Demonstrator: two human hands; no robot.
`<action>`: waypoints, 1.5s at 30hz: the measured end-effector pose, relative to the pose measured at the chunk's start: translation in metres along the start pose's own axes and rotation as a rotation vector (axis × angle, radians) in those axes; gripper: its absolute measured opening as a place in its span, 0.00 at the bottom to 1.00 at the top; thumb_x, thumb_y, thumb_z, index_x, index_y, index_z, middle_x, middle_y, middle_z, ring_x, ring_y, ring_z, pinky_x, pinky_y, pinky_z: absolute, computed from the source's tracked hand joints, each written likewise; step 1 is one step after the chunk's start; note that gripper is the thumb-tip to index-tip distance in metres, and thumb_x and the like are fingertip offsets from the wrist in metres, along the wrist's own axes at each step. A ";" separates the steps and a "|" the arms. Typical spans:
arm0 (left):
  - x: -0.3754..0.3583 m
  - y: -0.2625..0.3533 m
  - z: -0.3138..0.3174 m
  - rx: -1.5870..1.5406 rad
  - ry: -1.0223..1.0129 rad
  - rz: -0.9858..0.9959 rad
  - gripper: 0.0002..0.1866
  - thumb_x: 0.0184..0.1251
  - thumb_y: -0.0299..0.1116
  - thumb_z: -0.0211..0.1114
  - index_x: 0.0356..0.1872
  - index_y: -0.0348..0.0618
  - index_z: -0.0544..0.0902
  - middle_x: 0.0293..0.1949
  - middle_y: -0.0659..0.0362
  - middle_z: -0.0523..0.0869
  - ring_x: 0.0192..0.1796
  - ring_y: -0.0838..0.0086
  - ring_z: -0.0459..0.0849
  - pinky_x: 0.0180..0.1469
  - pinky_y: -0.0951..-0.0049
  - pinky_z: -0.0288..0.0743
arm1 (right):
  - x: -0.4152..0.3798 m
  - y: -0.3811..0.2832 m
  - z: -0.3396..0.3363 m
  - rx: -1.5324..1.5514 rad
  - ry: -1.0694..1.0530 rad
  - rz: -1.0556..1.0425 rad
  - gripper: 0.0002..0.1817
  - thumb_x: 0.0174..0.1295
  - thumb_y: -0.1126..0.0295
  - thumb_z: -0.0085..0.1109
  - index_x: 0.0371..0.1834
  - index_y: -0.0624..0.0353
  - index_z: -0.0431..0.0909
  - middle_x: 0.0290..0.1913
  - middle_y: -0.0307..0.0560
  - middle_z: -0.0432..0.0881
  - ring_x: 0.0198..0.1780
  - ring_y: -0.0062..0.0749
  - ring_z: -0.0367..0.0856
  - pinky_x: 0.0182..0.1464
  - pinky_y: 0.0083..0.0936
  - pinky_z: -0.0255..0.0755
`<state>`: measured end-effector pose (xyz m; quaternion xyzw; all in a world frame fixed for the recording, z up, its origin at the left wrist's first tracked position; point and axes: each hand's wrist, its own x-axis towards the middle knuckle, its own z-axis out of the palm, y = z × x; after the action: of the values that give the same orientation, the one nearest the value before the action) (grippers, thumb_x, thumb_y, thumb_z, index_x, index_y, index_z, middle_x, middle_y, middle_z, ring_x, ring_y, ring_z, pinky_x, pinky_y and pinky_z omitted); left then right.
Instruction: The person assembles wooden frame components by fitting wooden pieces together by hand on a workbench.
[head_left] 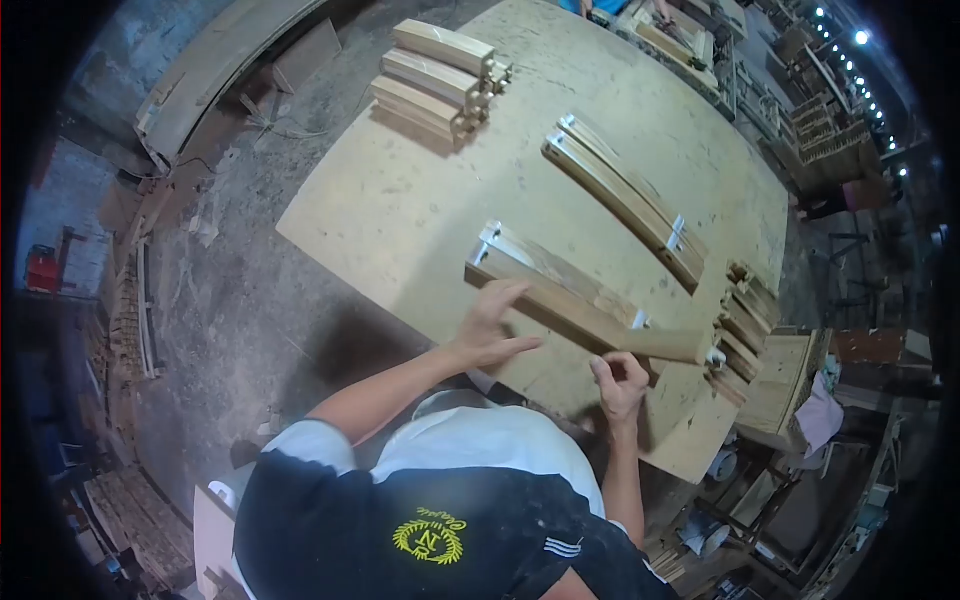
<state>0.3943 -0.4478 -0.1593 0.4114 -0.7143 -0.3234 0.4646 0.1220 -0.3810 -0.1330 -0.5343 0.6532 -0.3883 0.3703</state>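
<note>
My left hand [490,325] is spread beside the near side of a long wooden beam [555,285], its fingertips at the beam's edge and its thumb stretched apart. White pieces sit near both ends of this beam. A shorter wooden piece [665,345] lies against the beam's right end, with a white part at its tip. Just below that piece, my right hand [622,385] is closed, thumb and fingers curled together. Whatever those fingers hold, if anything, is too small to make out.
A second wooden beam [625,205] with white pieces lies farther back on the board-topped table [400,230]. Stacked wooden pieces [430,80] stand at the far left, and more [745,320] at the right edge. At the top, another person's hand [663,10] shows at another bench.
</note>
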 end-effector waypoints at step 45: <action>0.154 -0.040 -0.105 -0.912 0.122 -0.442 0.19 0.69 0.40 0.69 0.53 0.38 0.78 0.40 0.59 0.86 0.40 0.79 0.85 0.42 0.75 0.81 | 0.100 -0.137 0.157 -0.153 -0.099 -0.497 0.44 0.48 0.53 0.77 0.67 0.63 0.70 0.61 0.60 0.76 0.63 0.52 0.76 0.65 0.44 0.70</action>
<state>0.4681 -0.6116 -0.0939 0.3264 -0.3680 -0.6680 0.5584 0.3035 -0.5144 -0.0826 -0.7229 0.5105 -0.3903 0.2539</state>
